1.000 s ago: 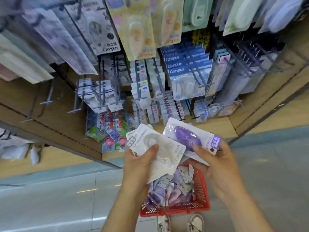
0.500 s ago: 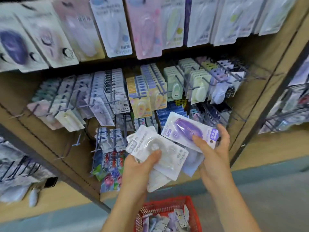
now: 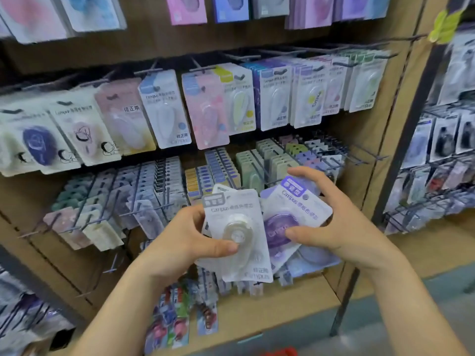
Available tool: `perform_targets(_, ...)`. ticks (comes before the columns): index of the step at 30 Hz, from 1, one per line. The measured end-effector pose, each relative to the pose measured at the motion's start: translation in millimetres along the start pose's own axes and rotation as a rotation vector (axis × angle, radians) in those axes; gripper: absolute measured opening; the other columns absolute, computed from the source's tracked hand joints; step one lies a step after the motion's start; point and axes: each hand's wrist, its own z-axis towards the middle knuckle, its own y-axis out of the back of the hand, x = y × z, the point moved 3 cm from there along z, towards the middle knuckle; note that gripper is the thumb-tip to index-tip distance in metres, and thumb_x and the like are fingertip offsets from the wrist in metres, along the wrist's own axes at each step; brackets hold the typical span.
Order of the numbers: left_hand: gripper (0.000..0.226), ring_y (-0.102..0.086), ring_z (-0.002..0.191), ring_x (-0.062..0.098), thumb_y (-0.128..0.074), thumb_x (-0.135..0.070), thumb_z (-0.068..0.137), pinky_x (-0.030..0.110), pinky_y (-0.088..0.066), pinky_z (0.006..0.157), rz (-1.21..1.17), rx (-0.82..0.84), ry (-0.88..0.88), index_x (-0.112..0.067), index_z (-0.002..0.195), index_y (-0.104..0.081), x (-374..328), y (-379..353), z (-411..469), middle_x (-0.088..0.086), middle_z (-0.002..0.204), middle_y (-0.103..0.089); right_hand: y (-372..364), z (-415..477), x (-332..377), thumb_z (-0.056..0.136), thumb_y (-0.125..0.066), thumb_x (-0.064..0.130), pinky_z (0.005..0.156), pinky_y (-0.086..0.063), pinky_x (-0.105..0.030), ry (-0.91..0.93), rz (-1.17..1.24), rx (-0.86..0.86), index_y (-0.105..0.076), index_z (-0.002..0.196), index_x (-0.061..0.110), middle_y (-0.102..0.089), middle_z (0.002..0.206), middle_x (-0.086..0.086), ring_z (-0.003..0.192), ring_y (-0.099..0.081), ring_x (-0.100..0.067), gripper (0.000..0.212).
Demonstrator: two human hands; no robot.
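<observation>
- At centre frame, the left hand (image 3: 185,240) is gripping a white correction-tape pack (image 3: 232,209), with the thumb pressing on the clear blister. Its other fingers are hiding behind the card.
- Just to the right, the right hand (image 3: 334,222) is clamping a purple correction-tape pack (image 3: 295,209), with the thumb on the purple shell and the forefinger curling over the top edge.
- The white pack is overlapping the purple one's left edge and covering part of its blister.
- Behind both, further packs (image 3: 316,258) are peeking out; I cannot tell how many.
- Toward the upper left of the frame, hanging packs (image 3: 164,111) are blurring, and their print is unreadable.
- At the bottom edge, a red basket (image 3: 280,352) is showing only as a sliver.
</observation>
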Motion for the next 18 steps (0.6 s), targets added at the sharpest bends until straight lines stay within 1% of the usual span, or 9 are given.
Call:
perform_targets(2, 0.043, -0.070, 0.100, 0.031, -0.082, -0.004, 0.064, 0.034, -0.056, 0.078, -0.082, 0.046, 0.028, -0.016, 0.105, -0.073, 7.0, -7.8, 1.5, 0.014, 0.108, -0.073, 1.3, 3.8, 1.9, 0.066, -0.089, 0.009, 0.094, -0.054, -0.043, 0.015, 0.048, -0.022, -0.050, 0.131, 0.044, -0.067, 0.121, -0.004, 0.110, -0.066, -0.027, 0.084)
perform_targets(4, 0.045, -0.070, 0.099, 0.031, -0.083, -0.009, 0.061, 0.035, -0.056, 0.077, -0.186, 0.055, 0.041, -0.018, 0.103, -0.074, 12.2, -18.9, 3.5, 0.014, 0.107, -0.073, 1.2, 10.6, 1.9, 0.064, -0.089, 0.028, 0.104, -0.047, -0.049, 0.053, -0.007, -0.121, -0.049, 0.132, 0.048, -0.058, 0.136, 0.005, 0.124, -0.057, -0.021, 0.081)
perform_targets(7, 0.050, -0.072, 0.088, 0.030, -0.088, -0.015, 0.049, 0.034, -0.057, 0.068, -0.314, -0.091, 0.019, -0.013, 0.097, -0.075, 18.3, -30.0, 8.4, 0.015, 0.098, -0.074, -1.9, 19.7, -1.8, 0.066, -0.084, 0.042, 0.106, -0.044, -0.051, 0.084, 0.028, -0.268, -0.050, 0.129, 0.050, -0.054, 0.140, 0.012, 0.129, -0.053, -0.017, 0.071)
perform_targets(9, 0.056, -0.072, 0.080, 0.029, -0.084, -0.015, 0.046, 0.032, -0.056, 0.063, -0.363, -0.209, 0.001, -0.007, 0.099, -0.070, 18.3, -30.7, 10.3, 0.015, 0.092, -0.074, -1.6, 22.9, -7.0, 0.078, -0.077, 0.037, 0.108, -0.043, -0.049, 0.090, 0.075, -0.328, -0.053, 0.128, 0.048, -0.052, 0.141, 0.016, 0.131, -0.050, -0.013, 0.056)
perform_targets(11, 0.063, -0.072, 0.079, 0.028, -0.084, -0.018, 0.045, 0.032, -0.057, 0.062, -0.381, -0.285, -0.023, -0.005, 0.104, -0.066, 15.5, -27.1, 11.4, 0.014, 0.092, -0.074, 1.6, 23.7, -13.1, 0.093, -0.066, 0.017, 0.109, -0.042, -0.048, 0.059, 0.164, -0.356, -0.057, 0.126, 0.046, -0.050, 0.142, 0.017, 0.132, -0.049, -0.012, 0.045)
perform_targets(14, 0.068, -0.072, 0.077, 0.027, -0.094, -0.030, 0.030, 0.032, -0.057, 0.061, -0.381, -0.382, -0.057, -0.014, 0.093, -0.073, 11.0, -14.1, 12.2, 0.012, 0.091, -0.074, 7.5, 22.7, -14.3, 0.096, -0.053, -0.003, 0.105, -0.045, -0.052, 0.023, 0.167, -0.415, -0.059, 0.121, 0.046, -0.054, 0.138, 0.006, 0.127, -0.053, -0.021, 0.056)
perform_targets(15, 0.066, -0.072, 0.076, 0.027, -0.095, -0.033, 0.027, 0.032, -0.057, 0.061, -0.372, -0.398, -0.057, -0.018, 0.088, -0.075, 10.5, -10.5, 12.5, 0.012, 0.090, -0.074, 8.7, 22.8, -11.9, 0.095, -0.053, -0.006, 0.104, -0.045, -0.054, 0.032, 0.151, -0.445, -0.061, 0.117, 0.045, -0.057, 0.134, 0.004, 0.124, -0.055, -0.023, 0.056)
perform_targets(16, 0.060, -0.072, 0.076, 0.027, -0.094, -0.030, 0.028, 0.032, -0.057, 0.061, -0.366, -0.404, -0.055, -0.020, 0.085, -0.076, 10.4, -8.3, 12.9, 0.012, 0.090, -0.074, 9.3, 23.6, -9.8, 0.094, -0.053, -0.007, 0.102, -0.047, -0.054, 0.041, 0.137, -0.482, -0.063, 0.112, 0.044, -0.060, 0.128, 0.002, 0.119, -0.057, -0.024, 0.055)
perform_targets(18, 0.045, -0.072, 0.077, 0.027, -0.085, -0.024, 0.041, 0.031, -0.057, 0.062, -0.356, -0.396, -0.051, -0.020, 0.085, -0.076, 10.8, -8.0, 13.4, 0.012, 0.091, -0.074, 10.7, 25.5, -7.2, 0.093, -0.056, -0.006, 0.093, -0.053, -0.053, 0.057, 0.153, -0.545, -0.061, 0.105, 0.046, -0.068, 0.116, -0.004, 0.105, -0.065, -0.026, 0.053)
